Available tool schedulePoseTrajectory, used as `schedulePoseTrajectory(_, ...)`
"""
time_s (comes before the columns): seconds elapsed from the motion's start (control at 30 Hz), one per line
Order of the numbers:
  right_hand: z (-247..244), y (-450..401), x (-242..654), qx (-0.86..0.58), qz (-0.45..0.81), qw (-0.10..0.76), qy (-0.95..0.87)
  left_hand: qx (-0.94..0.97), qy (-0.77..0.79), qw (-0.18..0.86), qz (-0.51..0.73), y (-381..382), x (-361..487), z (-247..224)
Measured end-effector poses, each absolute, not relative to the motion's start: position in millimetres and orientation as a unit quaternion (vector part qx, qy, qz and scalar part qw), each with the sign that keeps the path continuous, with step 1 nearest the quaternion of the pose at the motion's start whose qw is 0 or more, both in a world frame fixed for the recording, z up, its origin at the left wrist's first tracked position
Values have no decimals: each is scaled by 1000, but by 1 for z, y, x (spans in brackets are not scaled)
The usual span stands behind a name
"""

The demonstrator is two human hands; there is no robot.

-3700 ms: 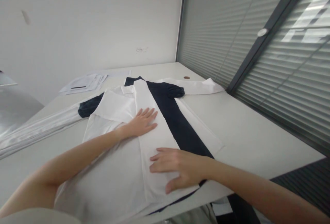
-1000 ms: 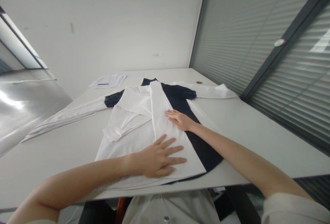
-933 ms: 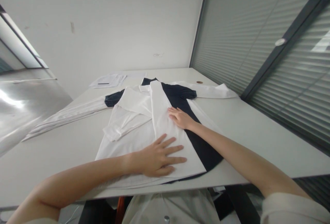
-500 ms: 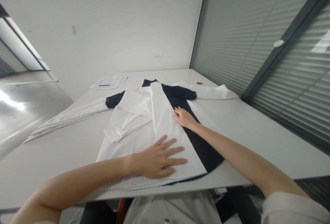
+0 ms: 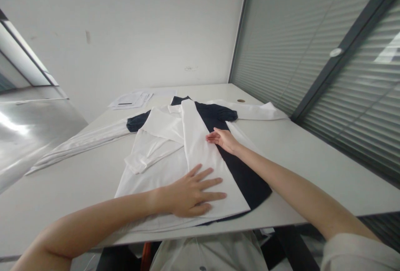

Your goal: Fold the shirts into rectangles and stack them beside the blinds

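Observation:
A white shirt point(image 5: 162, 171) lies partly folded on the table, its right side turned inward as a long strip and one sleeve laid across its front. Beneath it a dark navy garment point(image 5: 240, 175) shows along the right side, with short sleeves out at both sides. Flat on the lower part of the white shirt rests my left hand point(image 5: 195, 194), fingers spread. My right hand point(image 5: 223, 138) is at the folded strip's right edge, turned on its side with fingers stretched out together and nothing in them. Whether its fingertips touch the cloth I cannot tell.
Long white cloth pieces point(image 5: 78, 144) reach out to the left, and another white piece point(image 5: 262, 111) to the right. Papers point(image 5: 131, 99) lie at the back left of the white table point(image 5: 312, 171). Window blinds point(image 5: 300, 46) border the right side.
My right hand has turned from palm-down onto its side, its fingers shifting slightly left over the strip. My left hand stays in place on the shirt.

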State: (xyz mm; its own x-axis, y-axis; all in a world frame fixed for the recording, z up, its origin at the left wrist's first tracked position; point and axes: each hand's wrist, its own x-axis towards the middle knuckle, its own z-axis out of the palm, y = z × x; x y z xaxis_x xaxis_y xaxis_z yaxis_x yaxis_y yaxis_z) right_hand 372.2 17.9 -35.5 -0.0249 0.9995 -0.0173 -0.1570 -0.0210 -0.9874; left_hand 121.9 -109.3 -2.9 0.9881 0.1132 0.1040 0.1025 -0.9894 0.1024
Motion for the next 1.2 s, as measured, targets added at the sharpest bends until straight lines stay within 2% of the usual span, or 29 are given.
schedulePoseTrajectory(0.07, -32, 19, 375, -458, 590, 506, -432, 996, 53, 50, 56, -109, 122, -3)
schedulePoseTrajectory(0.23, -22, 19, 384, -456, 576, 549, -399, 996, 53, 50, 57, -109, 121, -3)
schedulePoseTrajectory(0.3, -16, 15, 391, -443, 629, 492, -408, 995, 54, 50, 60, -110, 121, -4)
schedulePoseTrajectory(0.4, -10, 8, 399, -415, 720, 346, -436, 995, 53, 48, 67, -110, 121, -5)
schedulePoseTrajectory(0.47, -11, 8, 401, -406, 739, 308, -441, 995, 55, 47, 69, -110, 122, -5)
schedulePoseTrajectory(0.63, -15, 35, 395, -408, 741, 352, -401, 995, 54, 48, 63, -112, 123, -2)
schedulePoseTrajectory(0.9, -11, 106, 388, -420, 750, 348, -375, 994, 62, 48, 70, -113, 123, 0)
schedulePoseTrajectory(1.2, -18, 191, 375, -432, 727, 416, -335, 993, 63, 38, 92, -111, 121, 1)
